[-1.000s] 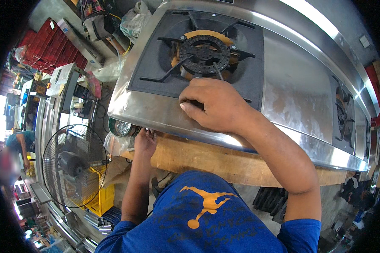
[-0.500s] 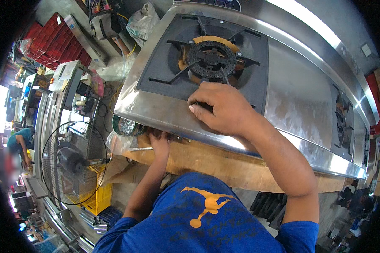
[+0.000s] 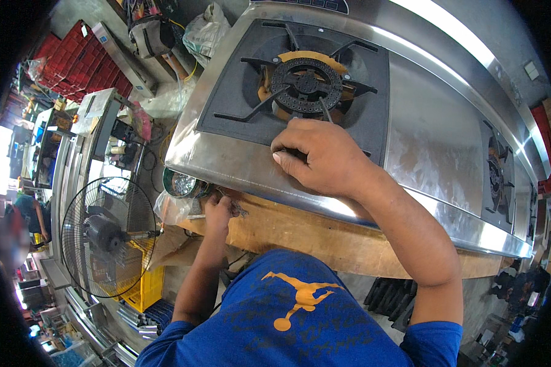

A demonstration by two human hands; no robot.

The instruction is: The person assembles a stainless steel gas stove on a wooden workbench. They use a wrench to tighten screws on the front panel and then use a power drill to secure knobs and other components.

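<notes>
Here's the left hand (image 3: pixel 218 211), grip pinched around what looks like a metal tool (image 3: pixel 243 213), its exposed end poking out rightward, roughly along the front edge of the stove (image 3: pixel 226 147). The right hand (image 3: pixel 321 153), farther off, sits on that steel edge, fingers curled; can't tell if its grip has anything. Below, the wooden surface (image 3: pixel 349 248); left, a green bowl (image 3: pixel 168 182), then a fan (image 3: pixel 107 235) beyond.

Dark lettering (image 3: pixel 337 348) on the blue shirt (image 3: pixel 260 306) (too faint to read), orange figure emblem (image 3: pixel 303 292) beside it
</notes>
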